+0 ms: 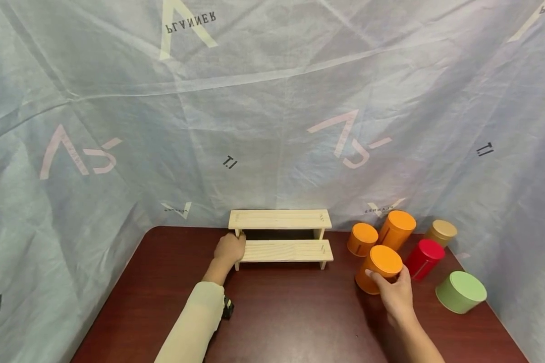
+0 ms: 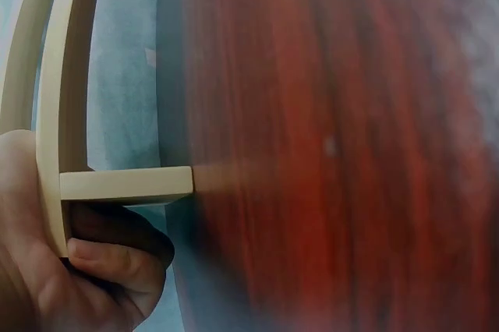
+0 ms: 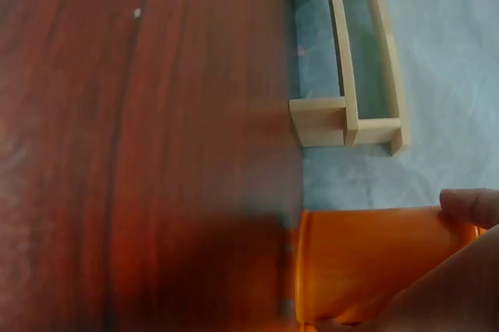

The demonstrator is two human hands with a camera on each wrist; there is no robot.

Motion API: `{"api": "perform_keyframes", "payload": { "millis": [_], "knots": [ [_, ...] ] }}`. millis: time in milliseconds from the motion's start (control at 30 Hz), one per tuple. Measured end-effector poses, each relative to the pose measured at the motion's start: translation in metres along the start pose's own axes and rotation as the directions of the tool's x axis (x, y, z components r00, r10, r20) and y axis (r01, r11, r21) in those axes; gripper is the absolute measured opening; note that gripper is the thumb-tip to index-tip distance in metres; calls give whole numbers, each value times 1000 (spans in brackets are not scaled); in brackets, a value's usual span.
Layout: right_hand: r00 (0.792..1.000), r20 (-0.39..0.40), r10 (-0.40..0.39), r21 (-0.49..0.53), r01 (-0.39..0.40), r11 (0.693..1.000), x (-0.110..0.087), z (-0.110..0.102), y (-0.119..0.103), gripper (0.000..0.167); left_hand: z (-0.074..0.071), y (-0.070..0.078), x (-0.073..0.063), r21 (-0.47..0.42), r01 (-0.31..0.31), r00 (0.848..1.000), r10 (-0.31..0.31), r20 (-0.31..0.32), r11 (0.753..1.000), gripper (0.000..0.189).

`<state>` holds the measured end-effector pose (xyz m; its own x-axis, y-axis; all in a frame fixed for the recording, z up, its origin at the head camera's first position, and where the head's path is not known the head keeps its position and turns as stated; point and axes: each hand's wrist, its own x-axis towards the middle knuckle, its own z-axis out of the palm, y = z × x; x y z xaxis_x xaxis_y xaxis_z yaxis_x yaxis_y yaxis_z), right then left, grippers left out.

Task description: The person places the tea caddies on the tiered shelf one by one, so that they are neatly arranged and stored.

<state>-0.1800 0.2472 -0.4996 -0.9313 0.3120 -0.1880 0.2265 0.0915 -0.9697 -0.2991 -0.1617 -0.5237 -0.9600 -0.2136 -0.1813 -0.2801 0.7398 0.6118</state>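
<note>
A two-step wooden shelf (image 1: 286, 251) stands at the back middle of the dark red table. My left hand (image 1: 229, 248) grips its left end; in the left wrist view, curled fingers (image 2: 117, 262) wrap round the end of the plank beside a leg. To the right, my right hand (image 1: 398, 296) holds a tall orange canister (image 1: 385, 258) upright, with thumb and fingers on opposite sides near its lid. The right wrist view shows this canister's orange wall (image 3: 366, 262) close to the tabletop; whether its base touches is unclear.
Behind the held canister stand a short orange canister (image 1: 362, 239) and a tall orange one (image 1: 396, 229). Farther right are a red canister (image 1: 423, 259), a gold one (image 1: 442, 232) and a wide green one (image 1: 461, 292). Grey printed cloth (image 1: 272, 126) walls the table (image 1: 300, 312).
</note>
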Motion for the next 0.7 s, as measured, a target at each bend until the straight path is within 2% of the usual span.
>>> {"api": "perform_keyframes", "payload": {
  "millis": [233, 467, 633, 700],
  "knots": [
    [998, 13, -69, -41, 70, 997, -1, 15, -9, 82, -2, 0, -4, -27, -7, 1000, 7, -6, 1000, 54],
    [991, 89, -102, 95, 93, 991, -1, 36, -19, 63, 0, -4, -1, -23, 8, 1000, -8, 1, 1000, 57],
    [985, 115, -131, 166, 111, 980, -1, 49, -27, 54, 0, -4, 2, 10, -17, 1000, 17, 8, 1000, 54],
    [983, 117, -143, 163, 123, 979, 0, 54, -29, 51, -1, -3, 3, 40, -35, 999, 34, 10, 999, 52]
  ]
}}
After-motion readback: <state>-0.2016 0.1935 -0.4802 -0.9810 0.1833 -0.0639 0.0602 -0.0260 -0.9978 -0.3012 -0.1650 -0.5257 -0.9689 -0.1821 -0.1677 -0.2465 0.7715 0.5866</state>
